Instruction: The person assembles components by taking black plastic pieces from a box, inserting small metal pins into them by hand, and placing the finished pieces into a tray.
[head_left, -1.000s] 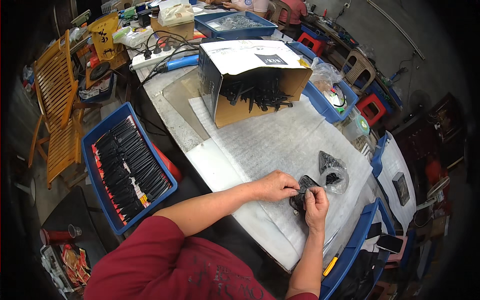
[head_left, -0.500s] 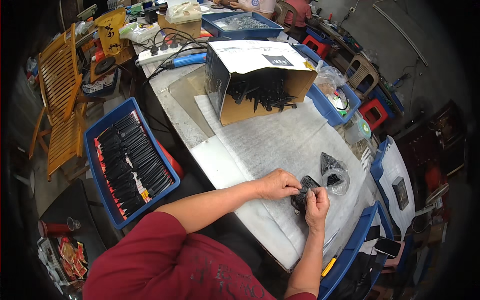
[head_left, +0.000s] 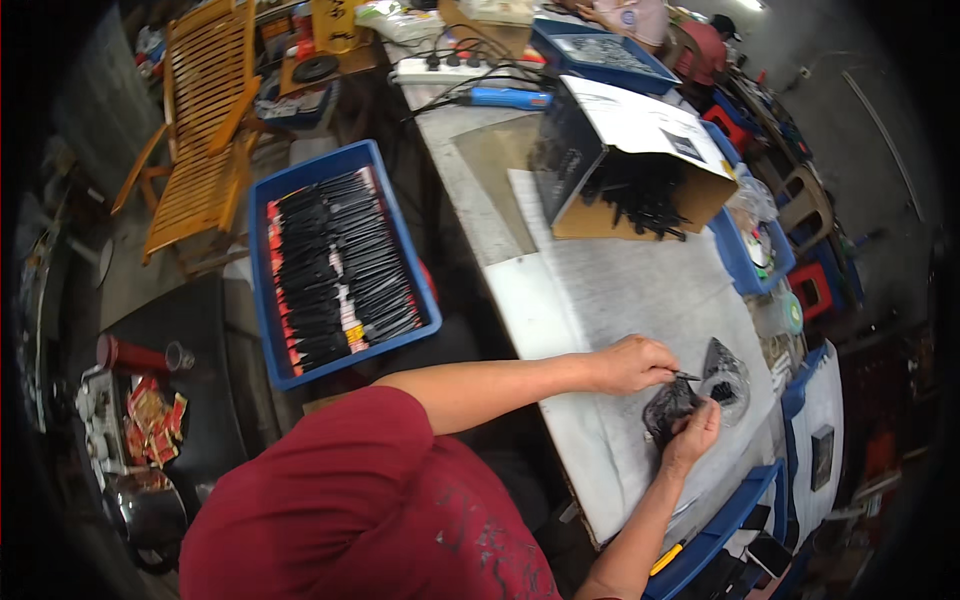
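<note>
My left hand (head_left: 637,364) is closed, pinching a small, thin black piece (head_left: 687,376) that points to the right. Below it, my right hand (head_left: 694,434) has its fingers curled together at the right edge of a dark plastic bag (head_left: 667,408); what they grip, if anything, is too small to make out. Just beyond the hands lies a clear bag (head_left: 738,375) with small black parts in it. A white foam sheet (head_left: 640,290) on the table is under both bags.
An open carton (head_left: 700,200) of black stick-like parts lies on its side farther back. Left of the table, a blue tray (head_left: 262,300) holds rows of black packed items. Another blue tray (head_left: 720,530) and a yellow-handled tool (head_left: 666,558) are at the right edge.
The view has shifted, so the scene sits farther right. My hands have moved apart; the right has dropped lower beside the dark bag, while the left holds the thin black piece.
</note>
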